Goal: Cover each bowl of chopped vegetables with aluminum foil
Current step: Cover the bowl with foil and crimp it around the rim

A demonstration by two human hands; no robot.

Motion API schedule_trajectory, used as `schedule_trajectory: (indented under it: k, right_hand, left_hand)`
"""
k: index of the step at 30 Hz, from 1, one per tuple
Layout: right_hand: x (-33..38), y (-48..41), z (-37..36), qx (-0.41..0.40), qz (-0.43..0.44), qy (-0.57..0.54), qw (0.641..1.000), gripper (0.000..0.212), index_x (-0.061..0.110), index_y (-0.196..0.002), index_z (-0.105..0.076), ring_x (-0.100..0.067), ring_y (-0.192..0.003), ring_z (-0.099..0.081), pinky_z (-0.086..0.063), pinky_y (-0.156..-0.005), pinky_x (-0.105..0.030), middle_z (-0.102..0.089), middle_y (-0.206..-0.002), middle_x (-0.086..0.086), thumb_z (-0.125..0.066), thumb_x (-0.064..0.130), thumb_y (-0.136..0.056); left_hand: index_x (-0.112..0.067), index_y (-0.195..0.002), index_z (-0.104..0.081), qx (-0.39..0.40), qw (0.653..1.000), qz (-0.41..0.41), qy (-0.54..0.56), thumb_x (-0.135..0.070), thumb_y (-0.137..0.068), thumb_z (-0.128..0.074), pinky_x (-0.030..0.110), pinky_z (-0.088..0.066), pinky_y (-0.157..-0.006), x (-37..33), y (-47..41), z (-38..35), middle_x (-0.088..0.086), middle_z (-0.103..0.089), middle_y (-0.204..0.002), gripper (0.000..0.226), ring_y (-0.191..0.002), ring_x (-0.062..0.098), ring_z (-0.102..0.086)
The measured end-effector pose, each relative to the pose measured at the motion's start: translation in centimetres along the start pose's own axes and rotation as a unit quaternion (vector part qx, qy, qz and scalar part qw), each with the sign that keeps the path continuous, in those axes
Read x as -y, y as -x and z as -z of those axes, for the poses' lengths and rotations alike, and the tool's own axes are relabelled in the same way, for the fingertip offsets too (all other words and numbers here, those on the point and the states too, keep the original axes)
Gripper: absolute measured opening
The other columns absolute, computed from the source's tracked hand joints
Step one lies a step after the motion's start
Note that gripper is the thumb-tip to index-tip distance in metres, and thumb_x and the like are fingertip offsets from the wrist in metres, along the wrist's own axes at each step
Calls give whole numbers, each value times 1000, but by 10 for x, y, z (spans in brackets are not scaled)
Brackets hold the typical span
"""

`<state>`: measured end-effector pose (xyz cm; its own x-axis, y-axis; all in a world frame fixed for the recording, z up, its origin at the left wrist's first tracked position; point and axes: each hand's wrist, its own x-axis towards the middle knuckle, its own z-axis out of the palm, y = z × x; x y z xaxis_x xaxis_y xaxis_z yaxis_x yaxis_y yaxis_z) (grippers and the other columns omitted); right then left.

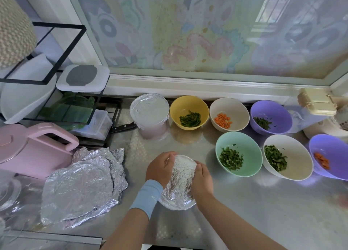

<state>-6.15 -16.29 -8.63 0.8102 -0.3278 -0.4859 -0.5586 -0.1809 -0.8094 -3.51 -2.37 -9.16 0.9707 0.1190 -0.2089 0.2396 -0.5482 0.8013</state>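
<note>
Both forearms come up from the bottom of the frame & meet lower centre. The left hand (162, 169), w/ a blue wristband (148, 197), sits on the left side of a foil-wrapped bowl (181, 182). The right hand (202, 182) is on its right side. Fingers of both are curled over the rim and clamped on the foil, knuckles up. The fingertips are tucked out of sight.

The bowl is lower centre over the steel counter (263, 212), foil face up twd the camera. Can't tell if it's resting or lifted. From here it's an oval, long axis approx. top-to-bottom of the frame.

There's bare counter right of & below the hands. To the left, near but apart, is a stack of foil sheets (81, 185), w/ a pink kettle (28, 150) above it at mid left. Up and right of the hands, apart, sit a green bowl (248, 150), a white bowl (301, 161) & a purple bowl (337, 150) at the right edge, all uncovered.

The back row by the wall has a covered bowl (149, 109), then a yellow bowl (180, 104), a carrot bowl (237, 108) & a back purple bowl (276, 112), those three open.
</note>
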Motion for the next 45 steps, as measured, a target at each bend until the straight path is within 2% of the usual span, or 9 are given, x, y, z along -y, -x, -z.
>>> schedule_trajectory:
  k: [5,8,14,21,26,30,37,40,45]
  right_hand:
    - [8,-9,-4,32,22,83,996,30,34,-102,-63,-14,-94,-58,-42,-80,-27,-67,-102,6,-33,27,-103]
    - [10,-12,0,69,51,110,990,33,32,-120,-62,-11,-109,-55,-39,-91,-24,-64,-119,11,-35,29,-103]
    - [-8,9,-3,3,79,120,990,37,26,-136,-49,-17,-120,-51,-37,-96,-28,-55,-133,6,-33,30,-103]
    - [-4,0,-8,21,94,137,986,27,28,-119,-56,-17,-106,-57,-38,-82,-27,-62,-110,9,-35,30,-102]
    - [15,-15,12,114,137,161,971,42,24,-145,-40,-10,-132,-40,-27,-104,-22,-46,-136,11,-37,29,-104]
    - [3,-8,16,99,59,133,984,46,23,-148,-35,-17,-136,-38,-29,-114,-35,-40,-149,2,-35,34,-103]
    - [18,-9,5,133,-6,62,989,40,17,-139,-48,-21,-124,-47,-35,-107,-34,-51,-138,-6,-35,30,-104]
    - [33,-19,12,177,-15,89,980,49,19,-150,-35,-21,-141,-32,-23,-116,-35,-36,-152,0,-35,35,-104]
    - [33,-20,20,109,-76,128,983,51,12,-139,-42,-31,-124,-46,-36,-103,-39,-49,-138,-11,-37,41,-97]
  left_hand:
    - [-36,-108,-65,-44,997,56,42,-27,-97,-49,24,-45,-90,6,15,2,-21,-64,-109,22,-102,3,-59]
    - [-32,-112,-65,-30,999,39,-4,-27,-96,-50,23,-43,-90,11,14,11,-20,-63,-109,22,-103,4,-57]
    - [-32,-124,-64,122,991,-40,-50,-31,-100,-46,23,-41,-101,1,-12,12,-18,-63,-124,30,-114,3,-55]
    - [-32,-106,-68,32,995,16,-90,-38,-101,-36,27,-47,-81,4,-5,5,-12,-70,-100,33,-91,12,-61]
    - [-31,-113,-65,24,998,64,-14,-36,-101,-35,27,-43,-95,10,7,15,-16,-64,-114,33,-106,8,-57]
    - [-30,-130,-59,31,997,60,39,-30,-102,-37,22,-33,-103,10,14,19,-18,-55,-127,36,-118,3,-48]
    - [-34,-93,-71,-23,960,181,213,-24,-97,-40,28,-50,-90,2,25,16,-11,-70,-104,33,-99,10,-63]
    - [-30,-97,-63,-24,975,159,154,-10,-100,-38,1,-40,-67,3,28,21,-1,-66,-110,33,-89,-5,-55]
    - [-11,-124,-61,15,989,140,35,-39,-97,-33,23,-41,-89,4,28,36,9,-62,-123,48,-110,24,-57]
